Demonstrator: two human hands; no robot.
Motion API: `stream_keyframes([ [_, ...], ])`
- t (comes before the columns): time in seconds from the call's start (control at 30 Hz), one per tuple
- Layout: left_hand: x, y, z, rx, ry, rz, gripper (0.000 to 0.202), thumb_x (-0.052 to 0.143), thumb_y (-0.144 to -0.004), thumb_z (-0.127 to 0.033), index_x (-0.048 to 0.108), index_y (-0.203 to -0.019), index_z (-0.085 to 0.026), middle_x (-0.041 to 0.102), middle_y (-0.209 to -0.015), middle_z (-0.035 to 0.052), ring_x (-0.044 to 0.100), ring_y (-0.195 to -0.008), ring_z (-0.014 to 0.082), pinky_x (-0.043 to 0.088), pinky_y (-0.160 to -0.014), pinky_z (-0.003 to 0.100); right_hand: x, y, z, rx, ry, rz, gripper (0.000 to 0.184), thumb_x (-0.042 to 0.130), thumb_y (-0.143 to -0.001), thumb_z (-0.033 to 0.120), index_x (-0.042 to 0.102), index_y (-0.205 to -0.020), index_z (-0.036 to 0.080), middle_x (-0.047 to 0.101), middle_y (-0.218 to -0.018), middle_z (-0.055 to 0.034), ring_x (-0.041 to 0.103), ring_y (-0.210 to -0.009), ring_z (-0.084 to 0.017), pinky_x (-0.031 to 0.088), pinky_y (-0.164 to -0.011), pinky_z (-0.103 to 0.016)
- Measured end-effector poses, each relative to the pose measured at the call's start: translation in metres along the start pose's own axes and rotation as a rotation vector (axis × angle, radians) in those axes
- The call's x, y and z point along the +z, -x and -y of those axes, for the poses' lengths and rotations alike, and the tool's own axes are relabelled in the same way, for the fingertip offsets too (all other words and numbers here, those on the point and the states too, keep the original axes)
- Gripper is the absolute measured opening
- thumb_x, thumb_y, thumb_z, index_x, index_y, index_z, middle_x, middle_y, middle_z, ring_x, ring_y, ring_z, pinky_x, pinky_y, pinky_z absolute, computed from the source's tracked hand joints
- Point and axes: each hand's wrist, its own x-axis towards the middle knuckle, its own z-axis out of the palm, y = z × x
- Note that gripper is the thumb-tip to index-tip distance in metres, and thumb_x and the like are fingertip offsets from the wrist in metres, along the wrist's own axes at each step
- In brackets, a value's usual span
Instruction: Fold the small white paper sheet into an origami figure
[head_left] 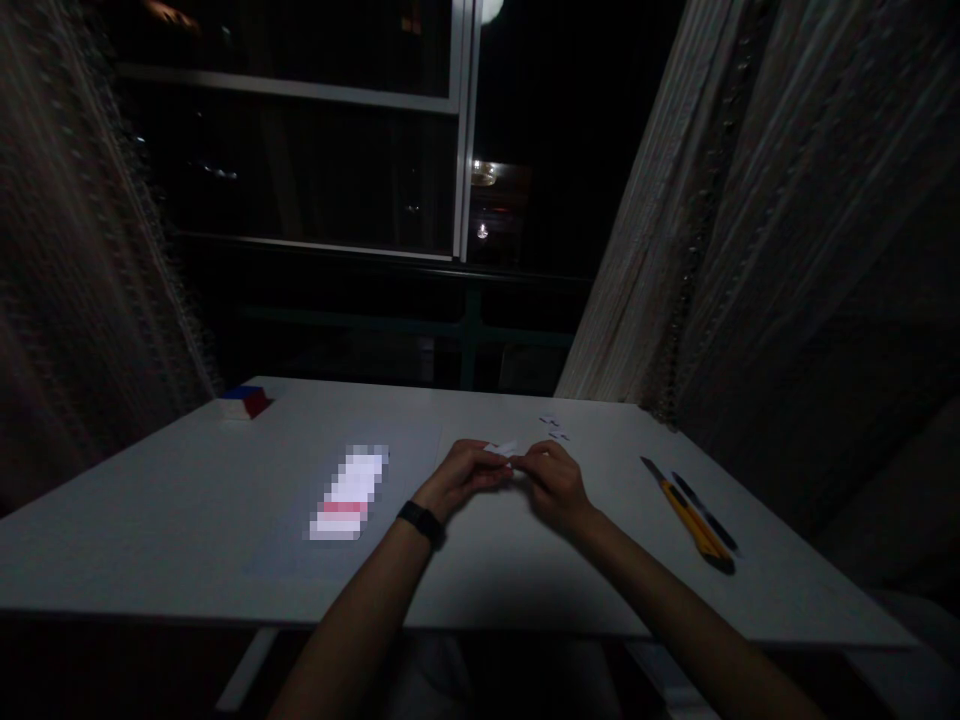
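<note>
Over the middle of a white table (187,520), my left hand (461,474) and my right hand (553,482) meet. Together they pinch a small white piece of paper (501,449) between their fingertips. My left wrist carries a black band (421,522). Both hands have their fingers curled closed around the paper. A few tiny paper scraps (556,428) lie just beyond my right hand on the tabletop.
A yellow utility knife (690,516) and a black pen (703,511) lie to the right. A blurred-out bright rectangle (349,492) sits left of my hands. A red, white and blue block (244,402) rests at the far left corner. Curtains hang on both sides of a dark window.
</note>
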Motion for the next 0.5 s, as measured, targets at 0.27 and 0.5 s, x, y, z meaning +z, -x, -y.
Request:
stream_keyframes([
  [0.27,0.0038,0.0037,-0.0025,0.015,-0.062,0.004,0.018,0.072,-0.063,-0.020,0.063,-0.071,-0.007,0.064,-0.066,0.0076,0.062,-0.060,0.0132,0.050,-0.057,0.020,0.0015,0.0021,0.0009,-0.069,0.063,-0.042,0.037,0.046,-0.075,0.003,0.062,-0.104,0.020,0.064,-0.075,-0.0051,0.054,-0.076,-0.019,0.045,-0.068,-0.034],
  [0.5,0.0080,0.0011,0.0011,0.083,-0.180,-0.115,0.022,0.074,-0.064,-0.022,0.062,-0.077,-0.008,0.065,-0.062,0.0072,0.060,-0.052,0.0107,0.048,-0.049,0.017,0.0070,0.0024,0.0021,-0.030,0.066,-0.046,0.032,0.048,-0.077,0.005,0.064,-0.100,0.020,0.064,-0.074,-0.0052,0.054,-0.075,-0.019,0.045,-0.066,-0.034],
])
